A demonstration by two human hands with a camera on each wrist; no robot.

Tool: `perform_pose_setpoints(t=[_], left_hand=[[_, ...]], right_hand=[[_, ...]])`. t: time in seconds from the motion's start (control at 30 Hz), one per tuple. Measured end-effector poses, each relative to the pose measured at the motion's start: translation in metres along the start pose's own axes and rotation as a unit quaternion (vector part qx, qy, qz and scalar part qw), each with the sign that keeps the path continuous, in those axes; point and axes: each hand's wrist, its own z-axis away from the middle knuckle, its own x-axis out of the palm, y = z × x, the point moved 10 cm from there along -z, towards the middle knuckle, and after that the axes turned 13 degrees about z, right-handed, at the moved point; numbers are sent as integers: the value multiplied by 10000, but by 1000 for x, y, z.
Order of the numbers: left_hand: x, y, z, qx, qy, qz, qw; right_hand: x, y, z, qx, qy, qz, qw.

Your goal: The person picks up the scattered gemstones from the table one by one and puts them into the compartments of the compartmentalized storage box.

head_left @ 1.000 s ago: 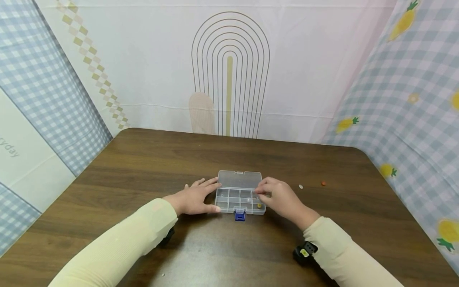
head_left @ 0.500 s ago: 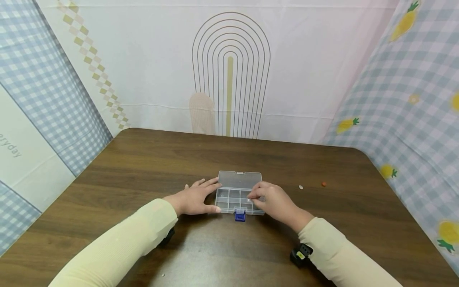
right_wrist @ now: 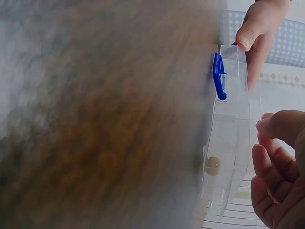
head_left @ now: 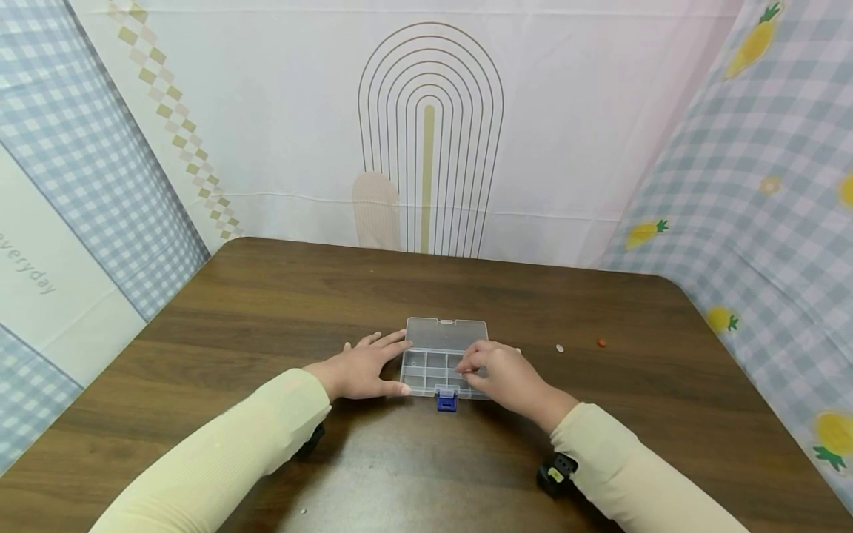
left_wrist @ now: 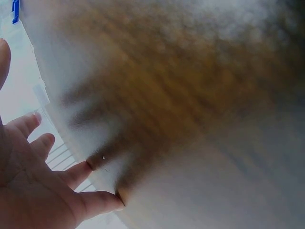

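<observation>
A clear plastic compartment box (head_left: 416, 391) lies on the table with its lid (head_left: 440, 334) swung back and a blue latch (head_left: 446, 401) at the front. My left hand (head_left: 363, 370) steadies its left side, fingers spread, thumb at the front corner. Above the right-hand compartments is my right hand (head_left: 506, 377), thumb and fingertips drawn together; I cannot tell whether something small is between them. A yellowish bead (right_wrist: 213, 166) shows through the box wall in the right wrist view, hidden by the hand in the head view. One left compartment holds a tiny clear piece (head_left: 413, 364).
To the right of the box, a small white piece (head_left: 560, 348) and an orange one (head_left: 602, 343) lie on the brown table (head_left: 300, 296). Another tiny pale bit (head_left: 303, 511) is near the front. A printed cloth (head_left: 280, 111) hangs behind the table.
My right hand has shifted left and slightly down from the box's right edge to over its inner compartments, covering the yellow bead in the head view. The left hand has stayed put.
</observation>
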Motion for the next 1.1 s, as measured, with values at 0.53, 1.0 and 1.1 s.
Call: perform_pose_setpoints(t=[0.53, 1.0, 1.1], left_hand=[[0, 1, 1, -7, -18, 34, 10000], [0, 2, 1, 37, -19, 68, 10000], [0, 2, 1, 25, -23, 48, 10000]], right_hand=[[-2, 7, 1, 240, 0, 112, 9996], [-16, 21, 10, 337, 397, 195, 9985], [-19, 29, 14, 452, 449, 192, 9978]])
